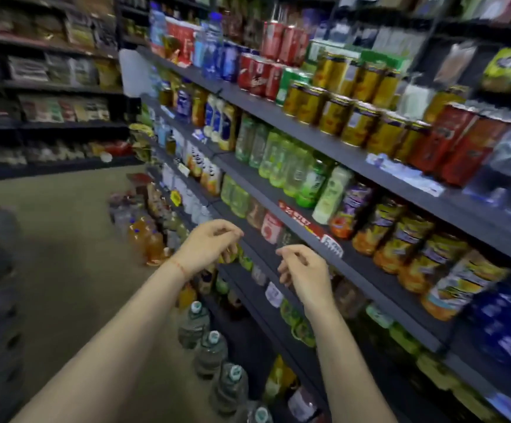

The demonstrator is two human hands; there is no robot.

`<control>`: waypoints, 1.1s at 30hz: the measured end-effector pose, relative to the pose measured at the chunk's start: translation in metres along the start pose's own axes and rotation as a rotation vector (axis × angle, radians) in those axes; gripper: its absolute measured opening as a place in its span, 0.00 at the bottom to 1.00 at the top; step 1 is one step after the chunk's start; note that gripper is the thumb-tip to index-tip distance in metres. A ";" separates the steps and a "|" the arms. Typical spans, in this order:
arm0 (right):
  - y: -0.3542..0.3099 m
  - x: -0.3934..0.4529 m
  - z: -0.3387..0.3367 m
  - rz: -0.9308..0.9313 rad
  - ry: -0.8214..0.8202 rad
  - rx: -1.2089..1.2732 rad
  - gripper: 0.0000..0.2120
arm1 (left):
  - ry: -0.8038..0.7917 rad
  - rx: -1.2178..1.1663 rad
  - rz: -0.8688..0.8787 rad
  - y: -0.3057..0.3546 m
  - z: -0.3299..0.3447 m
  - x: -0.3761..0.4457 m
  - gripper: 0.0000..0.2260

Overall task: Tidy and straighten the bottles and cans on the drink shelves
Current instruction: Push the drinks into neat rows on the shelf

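Hands, left [210, 244] and right [304, 271], hover with fingers loosely curled, empty; red can [271, 228] just beyond the fingertips wants gentle squaring.

I'm looking down a narrow shop aisle with a dull beige floor [74, 227] running between two walls of stock. On the right I see dark grey metal shelving [333, 148] stepping away in tiers, price tags [274, 294] clipped to the edges. Across the aisle, dark shelves [50, 87] carry blurred packets. The light is flat and dim; everything smears at the edges.
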State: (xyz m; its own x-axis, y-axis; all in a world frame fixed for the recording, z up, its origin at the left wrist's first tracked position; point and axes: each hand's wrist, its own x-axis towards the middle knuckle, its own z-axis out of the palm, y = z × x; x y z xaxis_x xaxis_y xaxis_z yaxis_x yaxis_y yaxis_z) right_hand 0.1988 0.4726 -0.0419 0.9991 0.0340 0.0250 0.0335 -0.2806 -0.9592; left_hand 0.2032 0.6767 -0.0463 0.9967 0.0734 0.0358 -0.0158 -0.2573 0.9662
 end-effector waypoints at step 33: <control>-0.088 0.680 0.467 -0.049 -0.038 -0.026 0.10 | 0.089 -0.127 -0.091 -0.169 -0.376 0.642 0.14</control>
State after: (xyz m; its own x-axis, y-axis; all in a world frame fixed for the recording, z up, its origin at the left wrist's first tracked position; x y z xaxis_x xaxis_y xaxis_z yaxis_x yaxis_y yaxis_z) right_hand 0.8631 0.9678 -0.0723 0.9946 0.0844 0.0608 0.0837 -0.3021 -0.9496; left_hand 0.8160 1.1297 -0.0911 0.9835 0.1772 -0.0368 0.0591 -0.1224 0.9907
